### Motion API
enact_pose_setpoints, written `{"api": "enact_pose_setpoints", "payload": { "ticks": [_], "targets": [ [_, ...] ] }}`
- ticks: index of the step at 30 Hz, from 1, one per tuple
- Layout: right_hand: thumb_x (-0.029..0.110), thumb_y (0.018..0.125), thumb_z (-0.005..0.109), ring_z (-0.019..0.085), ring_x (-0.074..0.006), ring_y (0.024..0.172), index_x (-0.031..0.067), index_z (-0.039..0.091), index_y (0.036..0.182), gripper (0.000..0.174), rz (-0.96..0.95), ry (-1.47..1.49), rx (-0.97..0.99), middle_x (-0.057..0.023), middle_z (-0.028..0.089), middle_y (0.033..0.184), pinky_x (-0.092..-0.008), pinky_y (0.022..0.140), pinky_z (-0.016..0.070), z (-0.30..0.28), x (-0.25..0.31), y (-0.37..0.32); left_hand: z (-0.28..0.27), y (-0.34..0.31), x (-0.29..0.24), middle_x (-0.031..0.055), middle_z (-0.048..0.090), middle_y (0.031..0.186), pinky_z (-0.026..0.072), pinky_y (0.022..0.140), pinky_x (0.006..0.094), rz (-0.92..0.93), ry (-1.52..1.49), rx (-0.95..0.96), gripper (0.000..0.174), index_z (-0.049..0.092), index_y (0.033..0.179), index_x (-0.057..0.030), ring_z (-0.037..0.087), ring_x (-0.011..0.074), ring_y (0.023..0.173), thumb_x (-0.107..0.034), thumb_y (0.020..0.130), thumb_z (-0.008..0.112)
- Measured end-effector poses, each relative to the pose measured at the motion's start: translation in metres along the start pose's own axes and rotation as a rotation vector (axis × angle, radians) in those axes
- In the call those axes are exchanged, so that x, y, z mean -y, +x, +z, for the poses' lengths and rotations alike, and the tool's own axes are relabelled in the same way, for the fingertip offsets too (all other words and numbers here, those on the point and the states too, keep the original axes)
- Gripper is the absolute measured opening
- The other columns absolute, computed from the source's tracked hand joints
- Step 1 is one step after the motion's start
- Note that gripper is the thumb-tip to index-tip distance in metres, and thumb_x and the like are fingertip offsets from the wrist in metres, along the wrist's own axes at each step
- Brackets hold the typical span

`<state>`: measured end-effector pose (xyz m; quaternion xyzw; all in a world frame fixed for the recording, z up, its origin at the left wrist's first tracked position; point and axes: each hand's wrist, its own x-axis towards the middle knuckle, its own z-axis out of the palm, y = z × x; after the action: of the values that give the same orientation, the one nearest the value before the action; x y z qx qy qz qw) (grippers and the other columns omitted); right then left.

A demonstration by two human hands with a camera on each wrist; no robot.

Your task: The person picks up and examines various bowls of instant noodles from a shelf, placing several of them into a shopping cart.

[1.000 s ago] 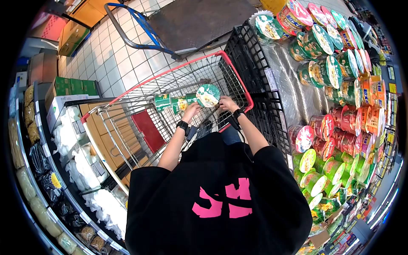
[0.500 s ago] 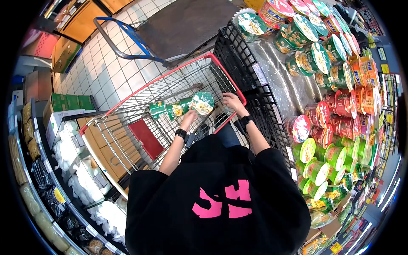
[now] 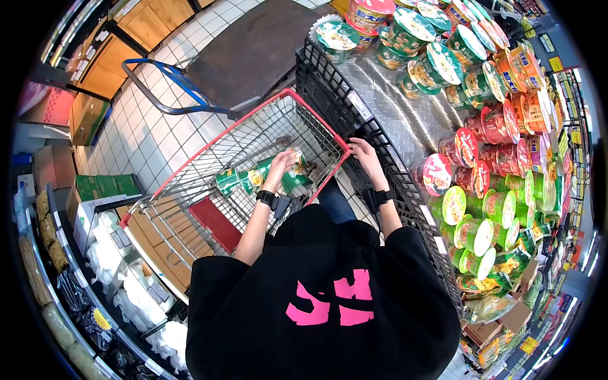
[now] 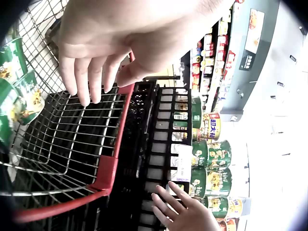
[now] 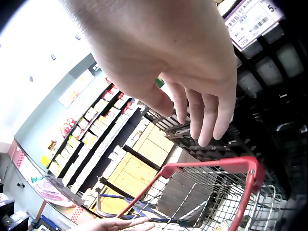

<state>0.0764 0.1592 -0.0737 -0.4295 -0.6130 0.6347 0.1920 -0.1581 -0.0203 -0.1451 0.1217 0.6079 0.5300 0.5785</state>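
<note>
Several green noodle cups (image 3: pixel 251 178) lie in a row inside a wire shopping cart (image 3: pixel 223 131) with a red rim. Above them hovers my left hand (image 3: pixel 278 168), its fingers extended downward and holding nothing in the left wrist view (image 4: pixel 115 53). My right hand (image 3: pixel 368 158) is beyond the cart's red corner, beside the black crate wall. In the right wrist view that hand (image 5: pixel 178 62) hangs with relaxed fingers and nothing in them. The green cups (image 4: pixel 24 91) appear at the left edge of the left wrist view.
A metal display surface (image 3: pixel 405 114) at the right bears stacked noodle cups in green, red and orange. Black crates (image 3: pixel 342 104) border the cart. A flat trolley (image 3: pixel 240 60) with a blue handle stands beyond it. Shelves with bagged goods (image 3: pixel 66 278) line the left.
My right hand has moved off the cups, rightward past the cart rim. My left hand has released the end cup and risen over the row. The cart appears further left in view.
</note>
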Motion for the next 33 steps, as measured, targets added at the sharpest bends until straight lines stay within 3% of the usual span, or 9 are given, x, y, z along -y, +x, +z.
{"api": "enact_pose_setpoints", "payload": {
  "ticks": [9,17,20,23,33],
  "targets": [
    [0.006,0.093,0.045,0.061,-0.0183,0.096,-0.002,0.054,0.119,0.029,-0.146,0.032,-0.062,-0.0134,0.063,0.107,-0.0288,0.087,0.0466,-0.019,0.052,-0.01,0.047,0.003,-0.057,0.0076,0.06,0.115,0.0421,0.093,0.0291,0.159,0.015,0.063,0.032,0.051,0.123,-0.0051,0.056,0.0157,0.108,-0.021,0.097,0.041],
    [0.006,0.093,0.045,0.061,-0.0157,0.096,0.0,0.055,0.117,0.027,-0.22,0.016,-0.102,-0.0097,0.064,0.106,-0.0268,0.086,0.0449,-0.041,0.082,-0.015,0.091,0.003,-0.102,0.0073,0.06,0.115,0.0431,0.092,0.0262,0.262,0.005,0.139,0.033,0.051,0.124,-0.0059,0.057,0.0134,0.106,-0.024,0.098,0.042],
    [0.013,0.095,0.045,0.059,-0.0142,0.1,0.0017,0.054,0.12,0.029,-0.243,-0.005,-0.089,-0.0078,0.063,0.11,-0.0267,0.087,0.0438,-0.053,0.086,-0.014,0.109,0.0,-0.121,0.0047,0.06,0.114,0.0409,0.091,0.0255,0.277,0.039,0.142,0.032,0.053,0.123,-0.0065,0.056,0.0123,0.104,-0.023,0.098,0.041],
    [0.007,0.093,0.046,0.06,-0.0149,0.095,0.0003,0.055,0.117,0.026,-0.27,0.064,-0.137,-0.0092,0.064,0.105,-0.0263,0.086,0.0446,-0.063,0.094,-0.013,0.122,0.006,-0.132,0.0049,0.06,0.114,0.0412,0.09,0.0259,0.33,0.064,0.179,0.032,0.053,0.123,-0.0062,0.056,0.0127,0.105,-0.023,0.098,0.041],
    [0.007,0.093,0.048,0.06,-0.0141,0.097,0.0004,0.055,0.118,0.027,-0.29,0.091,-0.206,-0.0087,0.064,0.106,-0.0251,0.085,0.0441,-0.113,0.107,-0.008,0.18,0.021,-0.171,0.0056,0.06,0.117,0.04,0.094,0.0267,0.376,0.153,0.279,0.033,0.053,0.123,-0.0054,0.056,0.0137,0.108,-0.022,0.097,0.042]
  ]
}}
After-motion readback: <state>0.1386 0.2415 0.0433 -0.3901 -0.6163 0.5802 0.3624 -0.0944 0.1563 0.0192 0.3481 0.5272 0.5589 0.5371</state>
